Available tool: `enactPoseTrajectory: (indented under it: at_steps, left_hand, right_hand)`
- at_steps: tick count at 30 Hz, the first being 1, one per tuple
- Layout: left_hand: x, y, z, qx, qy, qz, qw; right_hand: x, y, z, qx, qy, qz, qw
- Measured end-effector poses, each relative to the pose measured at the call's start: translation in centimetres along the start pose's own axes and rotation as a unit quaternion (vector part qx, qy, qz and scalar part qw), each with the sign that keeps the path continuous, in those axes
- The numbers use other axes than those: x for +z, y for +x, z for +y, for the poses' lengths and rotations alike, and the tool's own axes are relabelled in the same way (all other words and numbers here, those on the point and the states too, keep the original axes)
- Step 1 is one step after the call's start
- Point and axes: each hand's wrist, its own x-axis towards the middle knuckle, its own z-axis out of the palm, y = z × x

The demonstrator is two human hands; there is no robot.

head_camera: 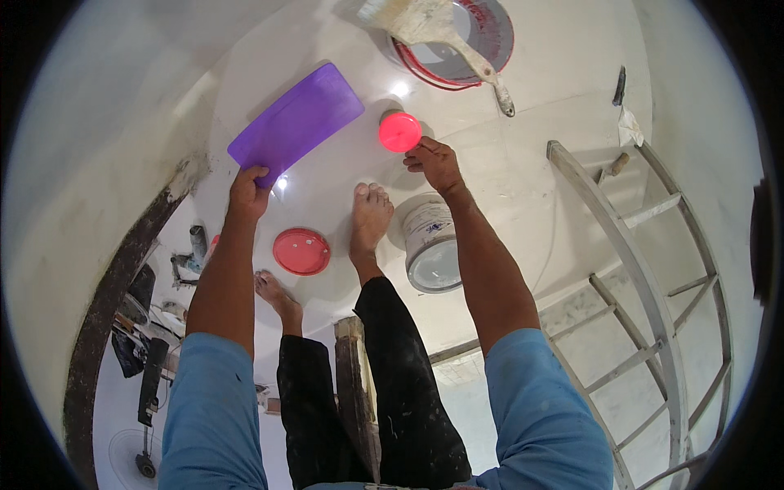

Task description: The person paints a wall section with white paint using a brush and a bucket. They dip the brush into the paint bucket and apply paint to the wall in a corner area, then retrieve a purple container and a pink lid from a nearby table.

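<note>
My left hand [248, 193] grips the near corner of a purple rectangular plastic piece [297, 122], thumb on top; its underside is hidden. In my right hand [438, 162] is a small bright pink round plastic piece [400, 132], pinched at its edge. Whether that is a lid or a cup, I cannot tell. Beyond it stands a grey bucket [499, 46] with red smears and a red rim. A wide paintbrush [429, 24] lies across the bucket's top, its handle towards me.
A white pail [432, 245] with a grey top stands beside my right foot. Between my feet lies a red round lid [301, 251] with white spots. Wooden ladders [618, 214] take up the right side. A dark door frame [116, 275] and a fan [144, 462] are at left.
</note>
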Motion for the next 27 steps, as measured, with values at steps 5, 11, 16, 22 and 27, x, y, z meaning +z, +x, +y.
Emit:
enactPoseTrajectory:
  at_steps: [5, 11, 16, 22, 27]
  left_hand:
    - [-0.2, 0.2, -0.5, 0.023, 0.029, 0.025, 0.999]
    - [-1.2, 0.0, -1.2, 0.028, 0.023, 0.033, 0.999]
    - [-0.5, -0.4, -1.9, 0.032, 0.044, 0.084, 0.995]
    - [0.4, -3.1, -2.6, 0.011, 0.017, 0.117, 0.993]
    - [-3.3, -17.5, -6.6, -0.021, 0.209, 0.052, 0.976]
  right_hand:
    - [0.0, 0.2, -0.3, 0.013, -0.004, 0.000, 1.000]
    - [0.3, 0.4, -0.9, 0.026, -0.023, -0.011, 0.999]
    - [-0.6, 0.2, -0.8, 0.030, -0.042, -0.027, 0.998]
    - [-0.7, -1.5, -2.0, 0.048, -0.084, 0.011, 0.995]
    - [-0.6, -9.7, -4.0, 0.008, -0.340, -0.005, 0.941]
